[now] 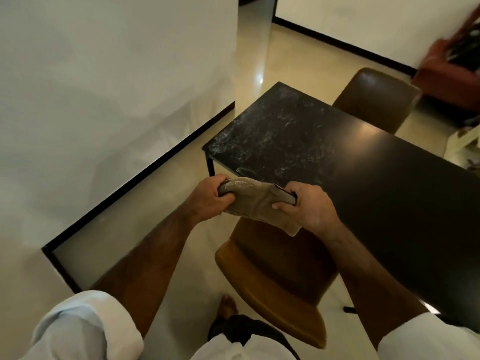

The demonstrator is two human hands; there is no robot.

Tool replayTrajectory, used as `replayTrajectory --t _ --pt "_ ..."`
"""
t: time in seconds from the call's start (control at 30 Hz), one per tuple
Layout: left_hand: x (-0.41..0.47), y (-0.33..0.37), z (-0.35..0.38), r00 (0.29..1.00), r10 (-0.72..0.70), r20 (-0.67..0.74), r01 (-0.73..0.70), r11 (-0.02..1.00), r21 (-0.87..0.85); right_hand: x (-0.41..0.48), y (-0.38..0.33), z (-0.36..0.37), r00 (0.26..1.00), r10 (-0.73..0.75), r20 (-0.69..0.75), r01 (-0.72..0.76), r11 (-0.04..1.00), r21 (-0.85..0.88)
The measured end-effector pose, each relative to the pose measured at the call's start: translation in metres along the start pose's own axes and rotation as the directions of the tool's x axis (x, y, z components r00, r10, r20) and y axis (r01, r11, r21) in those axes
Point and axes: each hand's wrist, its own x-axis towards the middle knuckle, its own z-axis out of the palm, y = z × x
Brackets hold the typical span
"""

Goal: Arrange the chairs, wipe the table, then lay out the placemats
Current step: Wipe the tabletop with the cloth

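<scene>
Both hands were clamped on one cloth [255, 201], held in the air just over the table's near edge, close to its left corner. The left hand [207, 197] gripped one bunched end, fingers curled round it. The right hand [309, 206] pinched the other end between thumb and curled fingers. The cloth was taupe and coarse-woven with a slight glint on its upper face. It was folded thick between the fists, and a loose flap hung below the right hand.

The table [363, 172] had a rectangular, dark, stone-like top. Pale mottled streaks covered the end toward the left corner; further right the surface showed a smoother, even sheen. A thin dark leg [210, 165] stood under that corner.

The near chair [275, 281] was tucked against the table's near side, directly below the cloth. It had a rounded shell back in mustard-brown, leather-like upholstery. The far chair [376, 97], with the same rounded form and a darker brown look, stood at the table's opposite side, its back touching or just beside the edge.

The floor [293, 58] around the table was glossy cream tile. A white wall [104, 100] with black skirting [145, 175] ran left of the table. White rolled sleeves [85, 326] and a bare foot [228, 306] showed nearest the camera, on the near chair's side of the table.
</scene>
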Motion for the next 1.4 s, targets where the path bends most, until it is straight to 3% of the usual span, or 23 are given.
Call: replayTrajectory --t 0.17,0.3,0.4,0.5,0.73,0.9,1.03,1.17,1.23,1.33,1.4 --pt "0.064 -0.022 -0.026 0.998 -0.044 0.045 0.045 0.999 -0.022 0.052 -0.008 0.006 0.996 0.079 0.039 -0.083 0.988 0.129" --pt "0.118 -0.037 -0.04 0.988 -0.097 0.121 0.111 0.988 -0.109 0.09 -0.014 0.015 0.982 0.182 -0.041 -0.169 0.961 0.22" --pt "0.162 -0.05 -0.048 0.973 -0.115 0.201 0.151 0.973 -0.174 0.114 -0.012 0.03 0.939 0.332 -0.089 -0.274 0.88 0.387" --pt "0.209 -0.067 -0.053 0.954 -0.069 0.293 0.126 0.975 -0.182 0.134 -0.017 0.046 0.869 0.485 -0.092 -0.348 0.734 0.584" --pt "0.308 -0.104 -0.08 0.878 0.022 0.478 -0.024 1.0 0.0 0.183 -0.053 0.075 0.756 0.649 -0.092 -0.433 0.599 0.674" --pt "0.363 -0.115 -0.066 0.84 0.021 0.542 -0.084 0.992 0.091 0.216 -0.059 0.089 0.602 0.791 -0.111 -0.529 0.499 0.687" --pt "0.395 -0.097 -0.029 0.861 0.041 0.507 -0.082 0.995 0.058 0.233 -0.041 0.089 0.498 0.859 -0.121 -0.573 0.431 0.697" --pt "0.425 -0.067 0.023 0.864 0.08 0.497 -0.082 0.996 -0.018 0.247 -0.006 0.086 0.333 0.943 -0.019 -0.437 0.172 0.883" --pt "0.438 -0.051 0.046 0.85 0.124 0.512 -0.125 0.992 -0.033 0.253 0.009 0.084 0.286 0.958 0.018 -0.365 0.092 0.927" --pt "0.452 -0.036 0.08 0.8 0.208 0.563 -0.203 0.976 -0.072 0.254 0.031 0.083 0.268 0.962 0.042 -0.419 0.077 0.905" --pt "0.454 -0.034 0.094 0.733 0.259 0.629 -0.258 0.961 -0.094 0.247 0.038 0.086 0.355 0.934 0.047 -0.654 0.212 0.727"
